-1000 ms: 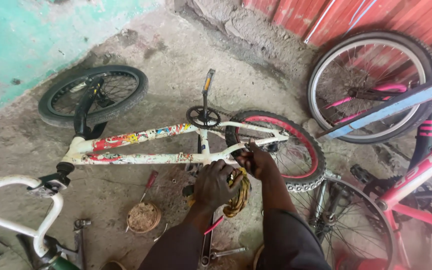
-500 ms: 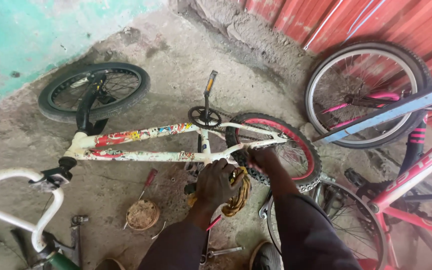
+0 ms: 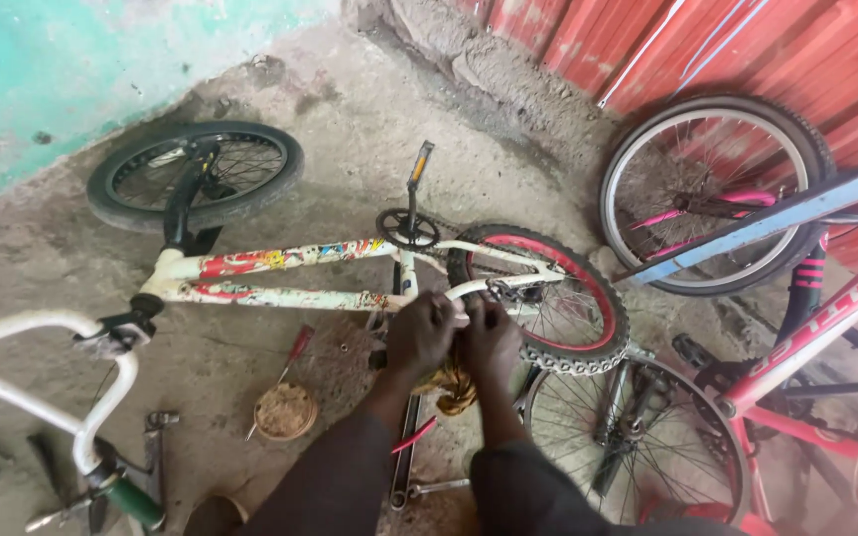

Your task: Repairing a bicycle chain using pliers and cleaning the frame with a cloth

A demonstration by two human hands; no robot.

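both hands, left hand (image 3: 421, 333) and right hand (image 3: 494, 333), were closed on the white bike frame (image 3: 280, 278) lying on the floor beside its rear wheel (image 3: 548, 298); mid-repair, it seemed, and any next move called for steady grip

You stand over a rough, stained concrete floor (image 3: 350, 119). To the far left rises a turquoise painted wall (image 3: 81, 60), chipped near its base; to the far right, red corrugated sheeting (image 3: 747, 50) above crumbling grey masonry (image 3: 508, 69). Daylight looks even.
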